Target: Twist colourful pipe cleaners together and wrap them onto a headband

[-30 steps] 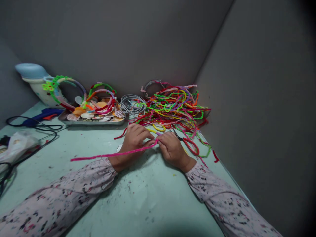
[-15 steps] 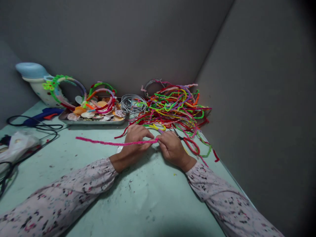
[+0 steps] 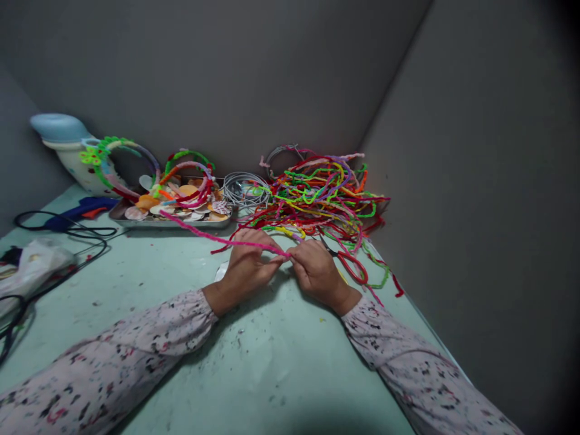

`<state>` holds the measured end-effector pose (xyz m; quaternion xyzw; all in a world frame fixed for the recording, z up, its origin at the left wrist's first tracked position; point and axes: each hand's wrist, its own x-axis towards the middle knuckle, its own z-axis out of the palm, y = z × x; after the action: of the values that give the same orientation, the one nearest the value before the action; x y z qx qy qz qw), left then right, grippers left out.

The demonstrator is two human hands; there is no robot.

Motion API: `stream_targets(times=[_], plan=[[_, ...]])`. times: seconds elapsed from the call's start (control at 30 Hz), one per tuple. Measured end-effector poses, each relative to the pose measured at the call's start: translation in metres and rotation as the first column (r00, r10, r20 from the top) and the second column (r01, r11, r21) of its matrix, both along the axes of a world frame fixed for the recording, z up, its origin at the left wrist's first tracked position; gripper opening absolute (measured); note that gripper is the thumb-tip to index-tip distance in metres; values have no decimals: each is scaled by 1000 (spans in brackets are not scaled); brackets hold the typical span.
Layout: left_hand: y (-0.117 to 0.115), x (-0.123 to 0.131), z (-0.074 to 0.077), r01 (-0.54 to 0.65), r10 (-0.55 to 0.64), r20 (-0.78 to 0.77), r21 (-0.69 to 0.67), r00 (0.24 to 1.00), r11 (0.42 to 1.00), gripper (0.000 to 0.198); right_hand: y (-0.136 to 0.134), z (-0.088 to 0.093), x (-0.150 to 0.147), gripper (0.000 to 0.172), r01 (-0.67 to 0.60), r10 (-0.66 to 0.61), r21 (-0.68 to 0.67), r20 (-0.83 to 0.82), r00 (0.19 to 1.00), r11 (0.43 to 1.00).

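Note:
A bright pink pipe cleaner (image 3: 199, 232) runs across the back of my left hand (image 3: 251, 263) to where both hands meet. The thumb and fingers of my left hand pinch it close to its right end. My right hand (image 3: 319, 272) is closed on that same end, its knuckles up, so the tip is hidden. The pipe cleaner's free end slants up to the left, in front of the shell tray. Red-handled scissors (image 3: 352, 267) lie right beside my right hand, blades partly covered.
Behind my hands are a tangled heap of coloured pipe cleaners (image 3: 317, 187) and a coil of grey wire (image 3: 244, 190). A metal tray (image 3: 176, 224) holds shells and fuzzy hoops. Farther left are a bottle (image 3: 72, 157), a blue glue gun (image 3: 79, 212), a black cord (image 3: 43, 289) and a plastic bag (image 3: 43, 260).
The pipe cleaner's free end has swung upward and a little to the right, from nearly level to slanting. Both hands have stayed in almost the same place.

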<state>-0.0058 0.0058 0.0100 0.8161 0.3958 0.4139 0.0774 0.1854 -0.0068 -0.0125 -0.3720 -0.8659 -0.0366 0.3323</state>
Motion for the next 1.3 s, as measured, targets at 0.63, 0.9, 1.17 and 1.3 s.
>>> stream_targets(times=[0.63,0.9,1.17,1.3], plan=[[-2,2,-6,-25,40,119,-124,992,992,11,-1,0,-2,17,19,-20,26,44,999,999],[3,2,-10,-31,34,63,-42,997,999,12,0,-2,-1,20,35,-35,2,16,999,999],[3,1,-8,-27,29,50,-37,998,999,15,0,-2,-1,19,35,-35,14,38,999,999],[2,1,-5,-17,20,45,-67,999,998,19,-1,-2,-1,17,35,-35,11,41,999,999]])
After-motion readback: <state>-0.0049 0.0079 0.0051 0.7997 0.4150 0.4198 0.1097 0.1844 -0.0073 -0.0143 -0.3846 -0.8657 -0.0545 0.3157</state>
